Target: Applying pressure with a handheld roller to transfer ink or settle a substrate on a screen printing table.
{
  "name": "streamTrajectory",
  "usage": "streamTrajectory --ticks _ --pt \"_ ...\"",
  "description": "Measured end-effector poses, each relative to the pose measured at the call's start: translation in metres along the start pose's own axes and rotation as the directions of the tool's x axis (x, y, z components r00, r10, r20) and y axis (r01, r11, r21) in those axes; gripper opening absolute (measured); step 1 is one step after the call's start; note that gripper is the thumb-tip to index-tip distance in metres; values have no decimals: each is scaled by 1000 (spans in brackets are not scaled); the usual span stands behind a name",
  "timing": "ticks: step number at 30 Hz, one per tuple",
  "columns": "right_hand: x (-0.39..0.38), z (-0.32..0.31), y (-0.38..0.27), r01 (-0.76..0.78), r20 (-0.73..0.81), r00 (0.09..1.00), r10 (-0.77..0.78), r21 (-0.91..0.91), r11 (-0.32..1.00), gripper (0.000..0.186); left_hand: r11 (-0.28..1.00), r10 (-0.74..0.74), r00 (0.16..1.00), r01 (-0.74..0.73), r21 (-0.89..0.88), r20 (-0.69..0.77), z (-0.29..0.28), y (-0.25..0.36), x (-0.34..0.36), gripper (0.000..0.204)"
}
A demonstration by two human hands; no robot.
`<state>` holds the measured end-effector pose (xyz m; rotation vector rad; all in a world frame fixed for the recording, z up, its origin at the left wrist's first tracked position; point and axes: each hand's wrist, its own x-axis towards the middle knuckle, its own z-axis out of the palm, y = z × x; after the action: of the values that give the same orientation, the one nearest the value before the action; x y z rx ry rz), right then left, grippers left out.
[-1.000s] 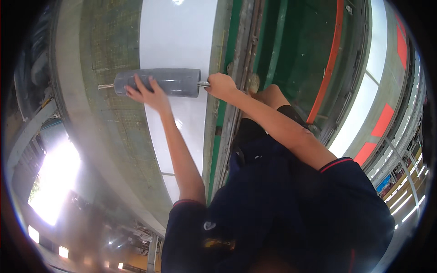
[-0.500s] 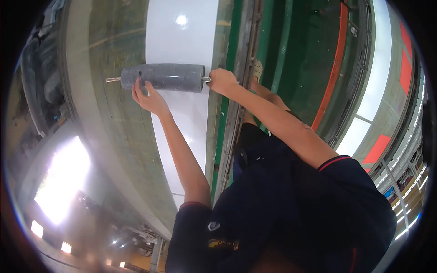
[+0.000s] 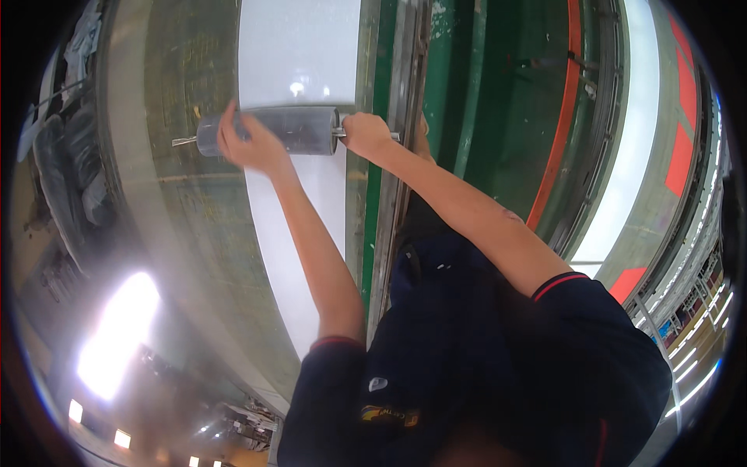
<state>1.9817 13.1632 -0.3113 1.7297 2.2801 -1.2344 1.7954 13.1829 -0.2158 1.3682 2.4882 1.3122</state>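
1. The greenish-grey table (image 3: 175, 210) spreads out left of the roller, its long curved edge on the far left.
2. The grey roller (image 3: 307, 131) lies crosswise over the white strip (image 3: 296, 54), its left end past the strip's left edge, its right end just short of the right one.
3. A metal rail (image 3: 403, 70) runs just right of the table; the green floor (image 3: 506, 124) opens beyond it, as far as the orange bar (image 3: 554, 156).
4. The left hand (image 3: 255, 144) is blurred and covers part of the roller; whether it touches, I cannot tell.
5. The right hand (image 3: 367, 136) hides the middle of the metal rod (image 3: 394, 136) at the roller's right end.
6. The left hand's fingers are loosely spread, pointing far and left.
7. The right hand is wrapped round the rod, forearm slanting from the near right.
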Motion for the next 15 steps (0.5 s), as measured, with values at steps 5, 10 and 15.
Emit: streamTrajectory --ticks 5,10,15 --pt "54 -70 -5 28 89 996 -24 -39 999 23 968 -126 984 149 202 -123 60 -35 21 46" --pt "143 -143 24 2 16 1000 -1 -94 996 24 992 -91 994 96 -77 59 191 71 145 46" --pt "230 -221 73 -32 -12 999 31 -86 996 23 891 -118 980 175 -420 158 250 125 222 39"
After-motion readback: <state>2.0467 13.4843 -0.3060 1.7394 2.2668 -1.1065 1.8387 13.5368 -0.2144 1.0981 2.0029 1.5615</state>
